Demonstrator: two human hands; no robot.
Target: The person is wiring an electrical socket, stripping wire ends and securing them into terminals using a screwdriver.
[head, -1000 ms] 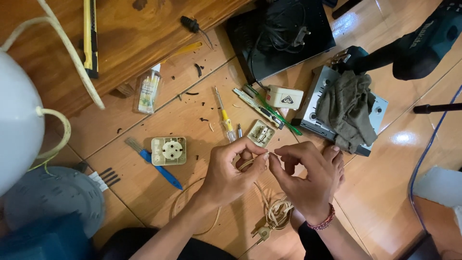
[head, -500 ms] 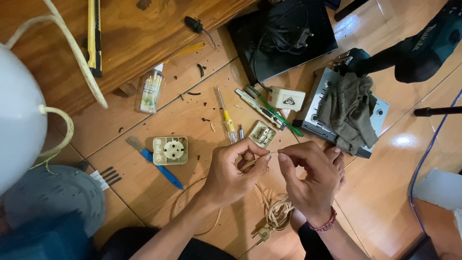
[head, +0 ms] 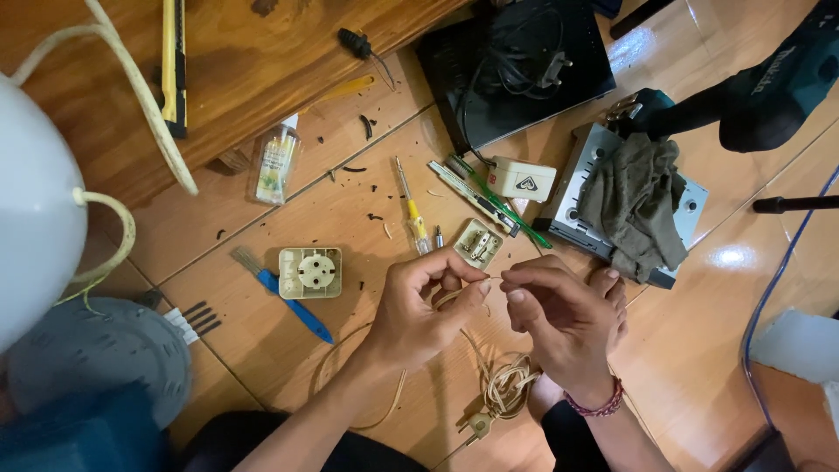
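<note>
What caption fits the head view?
Both hands, left hand and right hand, pinch a wire above the floor.

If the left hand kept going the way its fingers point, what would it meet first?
Probably the right hand: the left hand points rightward, fingertips nearly meeting over the thin wire pinched between them. Depth is unclear.

The scene is seen through a single head-worn camera, aimed almost straight down at the tiled floor (head: 288,210) from close above. The left hand (head: 424,310) and right hand (head: 559,319) are framed just below centre, near the lens. A wooden ledge (head: 262,61) is caught along the top edge.
</note>
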